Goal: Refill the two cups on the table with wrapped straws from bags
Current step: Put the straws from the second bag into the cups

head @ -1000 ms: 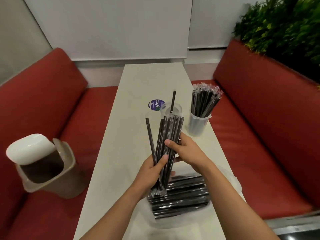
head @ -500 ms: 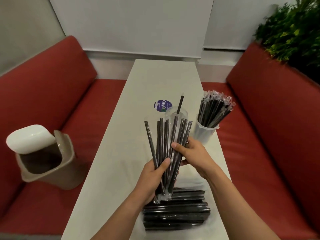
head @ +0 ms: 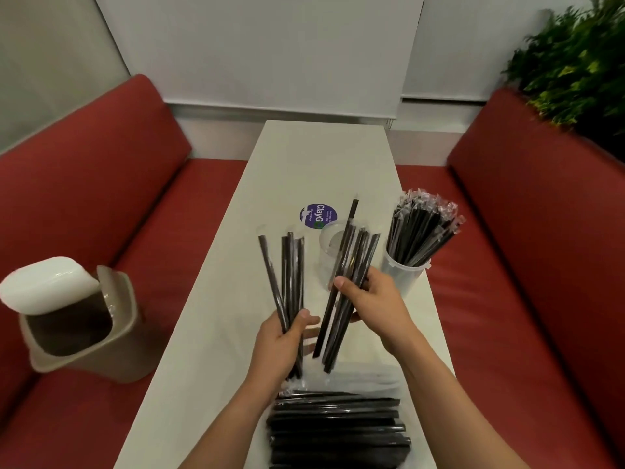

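My left hand [head: 282,340] grips a small bunch of black wrapped straws [head: 289,279], held upright above the white table [head: 216,333]. My right hand [head: 368,301] holds a second bunch of wrapped straws [head: 345,299], tilted right, just in front of a clear cup [head: 329,255]. That cup holds a single straw [head: 353,208]. Further right stands a second clear cup [head: 402,275] packed with wrapped straws [head: 422,228]. A clear bag of black straws [head: 338,431] lies at the table's near edge, below both hands.
A purple round sticker [head: 318,214] lies on the table behind the cups. A beige bin [head: 81,323] with a white swing lid sits on the red bench at left. Another red bench [head: 527,265] runs along the right, with green plants [head: 575,62] behind it.
The single bunch held by both hands has been split: my left hand carries part to the left, my right hand carries the rest toward the nearly empty cup.
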`<state>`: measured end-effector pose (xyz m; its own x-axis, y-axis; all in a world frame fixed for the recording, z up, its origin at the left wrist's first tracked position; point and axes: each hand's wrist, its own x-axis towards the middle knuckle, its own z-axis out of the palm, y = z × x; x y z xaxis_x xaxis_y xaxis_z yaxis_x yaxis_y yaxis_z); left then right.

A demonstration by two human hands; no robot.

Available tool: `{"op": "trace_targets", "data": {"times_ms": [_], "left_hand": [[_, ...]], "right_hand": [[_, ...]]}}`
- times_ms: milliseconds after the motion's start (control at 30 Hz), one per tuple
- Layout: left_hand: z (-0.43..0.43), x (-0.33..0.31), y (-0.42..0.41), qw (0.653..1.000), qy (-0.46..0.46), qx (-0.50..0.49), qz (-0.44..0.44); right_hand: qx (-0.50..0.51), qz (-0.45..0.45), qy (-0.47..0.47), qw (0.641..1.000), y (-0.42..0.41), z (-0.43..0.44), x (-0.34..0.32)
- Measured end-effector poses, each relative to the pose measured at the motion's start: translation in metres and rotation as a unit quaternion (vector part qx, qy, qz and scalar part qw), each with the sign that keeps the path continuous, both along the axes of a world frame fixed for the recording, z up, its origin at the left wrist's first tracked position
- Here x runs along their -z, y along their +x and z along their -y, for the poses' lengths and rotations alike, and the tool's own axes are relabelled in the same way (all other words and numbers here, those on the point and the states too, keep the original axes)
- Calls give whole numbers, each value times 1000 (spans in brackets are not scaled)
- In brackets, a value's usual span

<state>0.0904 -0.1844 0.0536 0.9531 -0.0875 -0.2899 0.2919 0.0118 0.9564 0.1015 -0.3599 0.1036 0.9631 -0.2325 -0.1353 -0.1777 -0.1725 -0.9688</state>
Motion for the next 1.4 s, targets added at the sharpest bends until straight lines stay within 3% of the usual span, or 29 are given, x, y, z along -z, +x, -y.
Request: {"op": "trace_targets", "data": {"times_ms": [133, 233, 300, 433, 600, 1067, 1267, 1400], "left_hand": [[-13, -4, 18, 997, 25, -62, 39], [-18, -10, 25, 998, 36, -20, 56], [-17, -14, 27, 998, 14, 13, 54], [-11, -18, 26, 998, -46, 38, 36], [-10, -20, 27, 998, -33, 49, 34], [-11, -21, 17, 997, 8, 58, 48], [-13, -21, 9, 996, -15, 64, 64], [-8, -27, 2, 993, -32, 79, 78]], "right_hand": [[157, 154, -55, 974, 32, 18, -32], [258, 258, -70, 928, 55, 24, -62], [275, 292, -81, 913, 68, 22, -69], [228, 207, -136, 942, 98, 17, -37], [141, 66, -204, 966, 117, 14, 5], [108, -8, -236, 966, 114, 27, 4], [168, 62, -164, 970, 66, 17, -6], [39, 45, 30, 998, 27, -5, -14]]}}
